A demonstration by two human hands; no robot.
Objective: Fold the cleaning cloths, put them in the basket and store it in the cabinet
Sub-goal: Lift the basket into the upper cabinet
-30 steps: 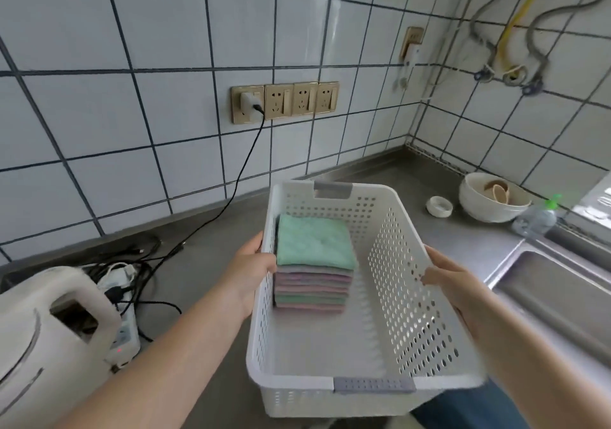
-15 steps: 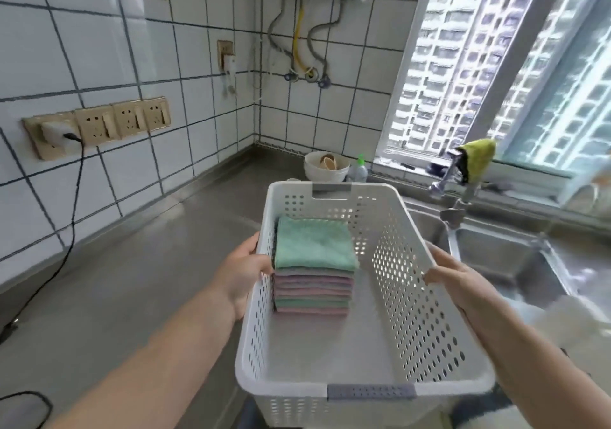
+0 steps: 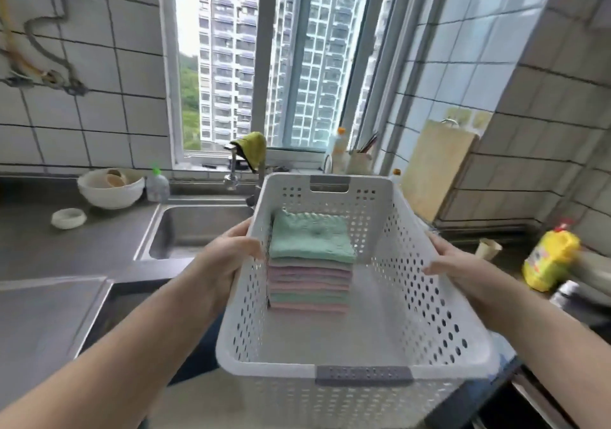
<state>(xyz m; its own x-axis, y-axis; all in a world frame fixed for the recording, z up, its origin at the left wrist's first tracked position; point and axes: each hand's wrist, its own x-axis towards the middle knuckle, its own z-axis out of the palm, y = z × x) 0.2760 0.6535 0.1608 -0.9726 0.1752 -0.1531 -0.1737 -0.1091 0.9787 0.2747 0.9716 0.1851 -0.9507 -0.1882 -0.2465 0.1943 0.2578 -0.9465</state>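
I hold a white perforated plastic basket (image 3: pixel 413 283) in the air in front of me, above the counter's edge. Inside it, against the left wall, lies a neat stack of folded cleaning cloths (image 3: pixel 310 263), green on top with pink, purple and green layers below. My left hand (image 3: pixel 228 256) grips the basket's left rim, thumb over the edge. On the opposite side, my right hand (image 3: pixel 449 263) grips the right rim. No cabinet shows in this view.
A steel sink (image 3: pixel 198 230) with a tap (image 3: pixel 231 171) lies ahead on the left. A white bowl (image 3: pixel 110 189), a small dish (image 3: pixel 68 217) and a soap bottle (image 3: pixel 157 184) stand beside it. A cutting board (image 3: pixel 436 171) and yellow bottle (image 3: pixel 549 260) stand at right.
I have turned to the right with the basket in both hands: the wall sockets and kettle have left the view, and the sink, window and right-hand wall now face me.
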